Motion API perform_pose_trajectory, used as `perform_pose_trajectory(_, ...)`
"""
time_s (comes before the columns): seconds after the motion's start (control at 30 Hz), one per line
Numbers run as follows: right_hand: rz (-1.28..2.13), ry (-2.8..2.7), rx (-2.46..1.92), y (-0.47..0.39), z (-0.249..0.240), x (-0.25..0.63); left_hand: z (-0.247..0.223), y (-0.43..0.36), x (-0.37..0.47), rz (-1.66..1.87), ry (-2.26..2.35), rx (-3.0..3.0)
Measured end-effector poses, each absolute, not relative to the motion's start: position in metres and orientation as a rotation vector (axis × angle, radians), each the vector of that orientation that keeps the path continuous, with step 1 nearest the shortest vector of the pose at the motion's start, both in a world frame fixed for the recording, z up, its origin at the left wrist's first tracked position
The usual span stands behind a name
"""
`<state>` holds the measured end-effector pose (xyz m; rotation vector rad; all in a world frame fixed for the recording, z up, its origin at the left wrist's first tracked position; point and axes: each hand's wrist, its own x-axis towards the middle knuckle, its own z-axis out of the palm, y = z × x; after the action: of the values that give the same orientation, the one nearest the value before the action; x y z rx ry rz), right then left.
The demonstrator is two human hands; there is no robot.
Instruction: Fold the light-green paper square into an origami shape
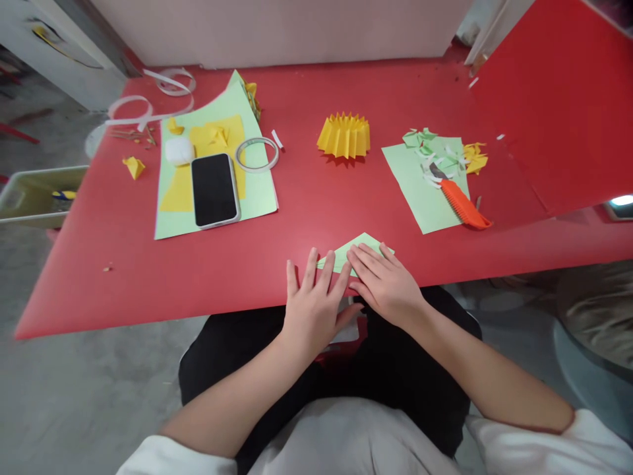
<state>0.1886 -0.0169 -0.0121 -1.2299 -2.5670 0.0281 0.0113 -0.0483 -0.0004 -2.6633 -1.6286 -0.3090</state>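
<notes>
From the head camera, the yellow pleated paper ring point(343, 136) stands on the red tabletop point(297, 204), and everything takes its bearings from it. Straight down from that ring, toward the person and right by the table's near edge, lies the folded light-green paper point(364, 243), a low, pointed shape under both hands. The left hand point(314, 307) has its fingers fanned out, tips around the paper's left end, nothing pinched. The right hand point(386, 284) lies flat across the right part, fingers long and side by side, palm down, gripping nothing. Whether the two hands touch each other is too close to call.

Now, how does it handle? Feather-light, surely, and thin; crisp enough to take a crease, but likely to slide on that smooth top unless pinned. A hard tug could tear or crumple it. The points at either end look the best places to pinch, with flat fingertips along the folded edges.

Over to the left of the ring sit the double-sided tape roll point(257, 155) and, nearer the person, the smartphone point(215, 191). Off to its right, nearer too, rests an orange-handled cutter point(465, 206).
</notes>
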Motion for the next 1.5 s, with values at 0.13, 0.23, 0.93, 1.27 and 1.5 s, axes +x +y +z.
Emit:
perform_pose_trajectory(0.13, 0.027, -2.558, -1.241, -0.018, -0.012, 0.187, 0.001, -0.051, 0.009, -0.318, -1.645, -2.638)
perform_pose_trajectory(0.23, 0.025, -2.548, -1.250, -0.018, -0.011, 0.186, 0.001, -0.052, 0.007, -0.323, -1.641, -2.631)
perform_pose_trajectory(0.93, 0.035, -2.535, -1.214, -0.016, -0.013, 0.188, 0.003, -0.033, 0.018, -0.509, -1.660, -2.644)
perform_pose_trajectory(1.27, 0.043, -2.532, -1.225, -0.017, -0.014, 0.186, -0.011, -0.036, 0.029, -0.457, -1.633, -2.695)
perform_pose_trajectory(1.5, 0.007, -2.532, -1.248, -0.019, -0.014, 0.185, -0.017, -0.038, 0.029, -0.441, -1.638, -2.654)
